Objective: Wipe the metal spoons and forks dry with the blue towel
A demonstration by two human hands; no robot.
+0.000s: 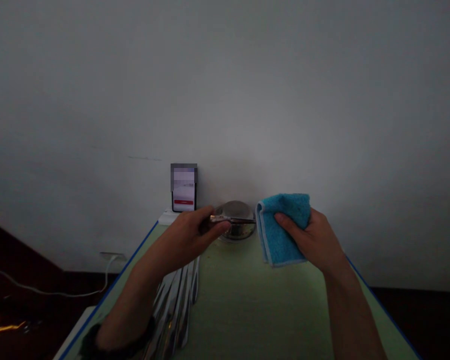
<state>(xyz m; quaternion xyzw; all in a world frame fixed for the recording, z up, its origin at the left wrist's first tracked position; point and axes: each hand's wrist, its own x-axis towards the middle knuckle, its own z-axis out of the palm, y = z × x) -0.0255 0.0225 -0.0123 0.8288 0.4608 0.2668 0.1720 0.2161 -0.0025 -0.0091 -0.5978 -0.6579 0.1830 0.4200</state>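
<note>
My left hand (195,227) pinches a shiny metal table knife (242,220) by its handle, with the blade pointing right toward the cloth. The blade's tip reaches the cloth's left edge; whether it goes in between the folds I cannot tell. In my right hand (315,235) is a folded blue cloth (283,250) with a pale border, the thumb pressed on its front. Behind the knife sits a round, shiny metal container (238,232). Several metal knives (178,305) lie side by side on the table, partly hidden by my left forearm.
A phone (183,192) with a lit screen stands upright against the grey wall (225,90), at the back left of the pale green table (255,310). The table has blue edges. A white cable (60,294) runs from a wall socket on the left.
</note>
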